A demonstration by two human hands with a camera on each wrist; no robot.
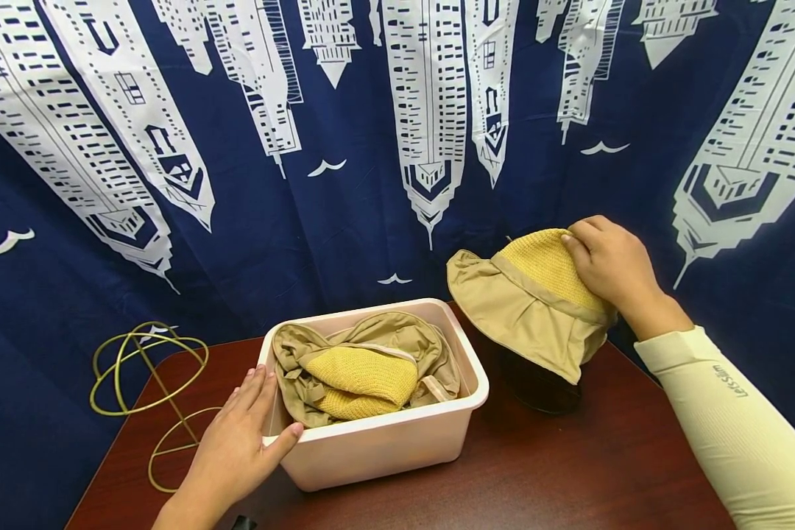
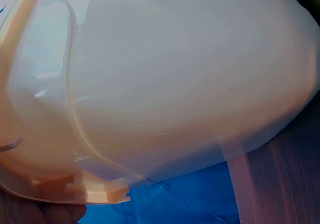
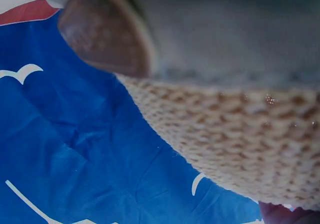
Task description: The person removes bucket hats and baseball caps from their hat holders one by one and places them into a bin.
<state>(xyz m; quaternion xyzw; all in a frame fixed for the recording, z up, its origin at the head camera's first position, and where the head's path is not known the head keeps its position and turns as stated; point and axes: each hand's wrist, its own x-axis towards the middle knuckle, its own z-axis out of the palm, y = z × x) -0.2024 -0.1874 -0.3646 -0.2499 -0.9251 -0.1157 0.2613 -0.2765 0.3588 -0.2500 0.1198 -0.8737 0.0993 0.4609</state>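
Observation:
My right hand [image 1: 612, 258] grips the yellow woven crown of a sun hat [image 1: 523, 316] with a wide tan fabric brim. The hat is tilted above the table's right side, over a dark rounded thing mostly hidden beneath it. In the right wrist view the woven crown [image 3: 235, 124] appears close up. A pale pink plastic bin [image 1: 384, 449] stands left of it, holding a folded tan and yellow hat [image 1: 364, 375]. My left hand [image 1: 235, 434] rests against the bin's left front corner, fingers extended along the left rim and thumb on the front rim.
A gold wire stand [image 1: 165, 397] with a domed top is left of the bin. Under everything lies a reddish-brown table [image 1: 536, 471]. Behind hangs a navy cloth [image 1: 344, 243] printed with white buildings and birds. A small black thing [image 1: 244, 523] shows at the bottom edge.

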